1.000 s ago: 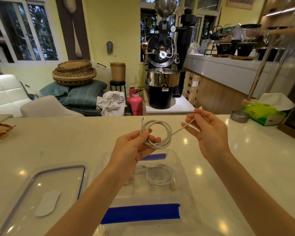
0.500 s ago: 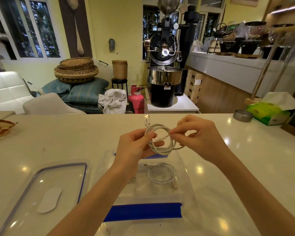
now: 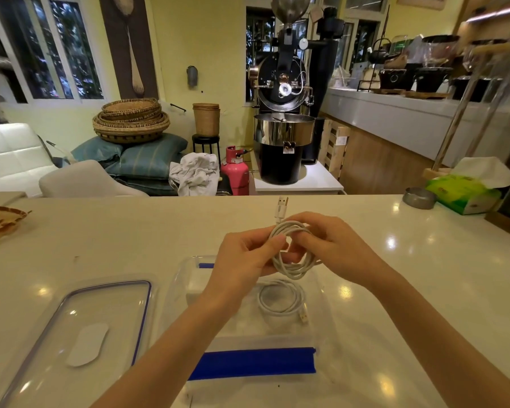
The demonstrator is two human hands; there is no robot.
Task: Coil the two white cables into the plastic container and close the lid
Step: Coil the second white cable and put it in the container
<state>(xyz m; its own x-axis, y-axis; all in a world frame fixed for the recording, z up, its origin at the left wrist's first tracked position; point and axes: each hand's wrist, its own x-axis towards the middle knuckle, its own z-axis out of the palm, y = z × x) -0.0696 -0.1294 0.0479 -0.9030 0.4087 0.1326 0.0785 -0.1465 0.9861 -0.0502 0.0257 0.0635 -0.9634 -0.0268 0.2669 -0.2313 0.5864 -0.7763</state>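
Note:
I hold a coiled white cable [image 3: 292, 267] above the clear plastic container [image 3: 321, 325]. My left hand [image 3: 245, 257] pinches the coil's left side. My right hand [image 3: 333, 248] grips its right side, fingers curled through the loops. A USB plug [image 3: 281, 206] sticks up from the top of the coil. A second white cable [image 3: 280, 300] lies coiled inside the container, right of the middle. The container has blue clips at its near edge [image 3: 256, 363] and far edge. Its clear lid [image 3: 80, 334], with a dark blue seal, lies flat on the counter to the left.
The white counter [image 3: 130, 237] runs left to right. A woven tray [image 3: 0, 222] sits at the far left edge. A metal ashtray [image 3: 418, 197] and a green tissue pack [image 3: 462, 192] stand at the far right. Beyond the counter is a coffee roaster.
My right hand brought the cable's loose end in from the right and now closes on the coil. Both hands and the coil sit closer together.

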